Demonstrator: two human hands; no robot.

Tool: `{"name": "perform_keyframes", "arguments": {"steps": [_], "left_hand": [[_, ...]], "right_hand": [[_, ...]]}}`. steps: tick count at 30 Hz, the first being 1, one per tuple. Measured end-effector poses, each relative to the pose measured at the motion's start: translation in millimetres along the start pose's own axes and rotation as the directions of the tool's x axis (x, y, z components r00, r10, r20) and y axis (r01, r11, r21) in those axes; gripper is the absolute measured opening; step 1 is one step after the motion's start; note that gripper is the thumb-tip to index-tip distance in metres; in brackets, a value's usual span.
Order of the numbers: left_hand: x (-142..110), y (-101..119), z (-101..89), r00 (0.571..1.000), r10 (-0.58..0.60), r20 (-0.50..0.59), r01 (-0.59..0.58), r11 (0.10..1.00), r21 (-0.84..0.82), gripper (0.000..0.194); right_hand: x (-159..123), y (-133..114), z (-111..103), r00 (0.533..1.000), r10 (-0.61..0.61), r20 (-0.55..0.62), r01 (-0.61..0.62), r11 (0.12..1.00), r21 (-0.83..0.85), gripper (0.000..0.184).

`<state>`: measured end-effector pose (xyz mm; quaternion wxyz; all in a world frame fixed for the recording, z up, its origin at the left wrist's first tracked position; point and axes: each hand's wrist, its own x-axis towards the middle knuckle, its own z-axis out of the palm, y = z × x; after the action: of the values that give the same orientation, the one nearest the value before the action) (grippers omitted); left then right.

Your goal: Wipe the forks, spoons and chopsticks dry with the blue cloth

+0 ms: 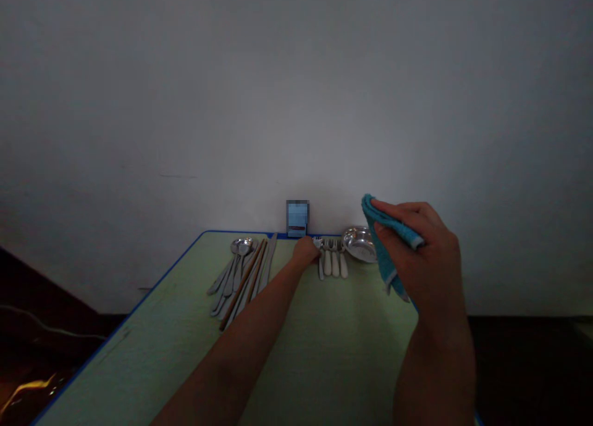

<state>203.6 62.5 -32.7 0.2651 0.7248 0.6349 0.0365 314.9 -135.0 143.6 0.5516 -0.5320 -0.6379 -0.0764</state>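
Observation:
My left hand reaches to the far edge of the table, its fingers closed over the head of the leftmost white-handled fork. That fork lies in a row with several others. My right hand is raised on the right, gripping a folded teal towel above the table. Just behind the towel sits a shallow steel dish, partly hidden by it.
Left of my arm lie steel spoons, table knives and wooden chopsticks. The pale green table has a blue edge and meets a white wall. A small blurred blue object stands against the wall.

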Motion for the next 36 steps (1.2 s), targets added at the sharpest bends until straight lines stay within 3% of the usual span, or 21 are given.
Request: {"name": "perform_keyframes", "arguments": {"steps": [15,25,36], "left_hand": [[-10,-5,-2.0,0.999,0.05,-0.005,-0.05,0.999,0.021,0.032],[-42,-62,-37.0,0.994,0.067,-0.085,-0.064,0.997,0.04,0.029],[-59,-111,-64.8,0.975,-0.004,-0.22,0.038,0.988,0.149,0.026]], "right_hand": [[-1,1,-2,1.0,0.017,0.0,-0.017,1.0,-0.021,0.032],[1,4,0,1.0,0.011,0.0,-0.011,1.0,-0.025,0.028],[0,10,0,1.0,0.019,0.011,-0.018,1.0,-0.012,0.028]]}}
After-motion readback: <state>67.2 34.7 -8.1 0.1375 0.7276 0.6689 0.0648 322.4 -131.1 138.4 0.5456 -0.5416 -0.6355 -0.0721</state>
